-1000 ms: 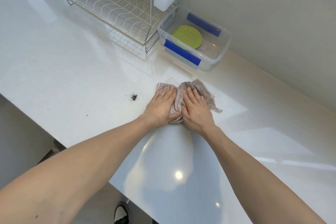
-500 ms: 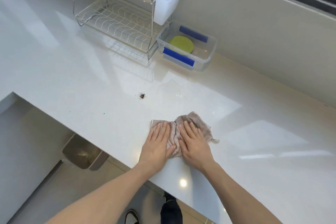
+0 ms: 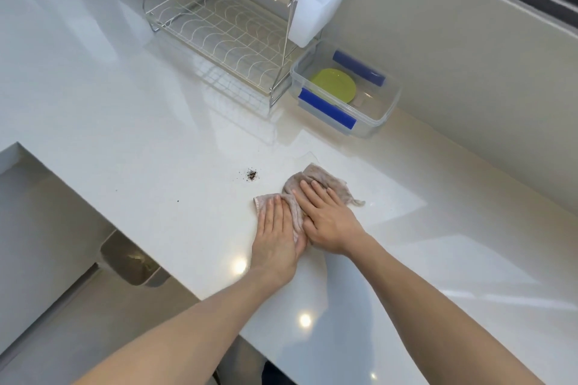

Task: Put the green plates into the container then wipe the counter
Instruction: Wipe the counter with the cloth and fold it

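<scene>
A green plate (image 3: 335, 85) lies inside the clear container (image 3: 383, 112) with blue clips, at the back of the white counter (image 3: 156, 141). A beige cloth (image 3: 325, 181) lies crumpled on the counter in the middle. My left hand (image 3: 276, 236) presses flat on the cloth's left part, fingers together. My right hand (image 3: 328, 217) presses flat on its right part, a little farther forward. A small patch of dark crumbs (image 3: 251, 174) sits just left of the cloth, untouched.
A wire dish rack (image 3: 219, 25) with a white plastic cutlery holder (image 3: 319, 3) stands left of the container. The counter's front edge runs diagonally at the lower left, with the floor and a grey bin (image 3: 134, 262) below it. A wall rises behind.
Both hands pulled the cloth toward the counter's front edge, then pushed it forward again. My right hand now leads the left. The crumbs stay put.
</scene>
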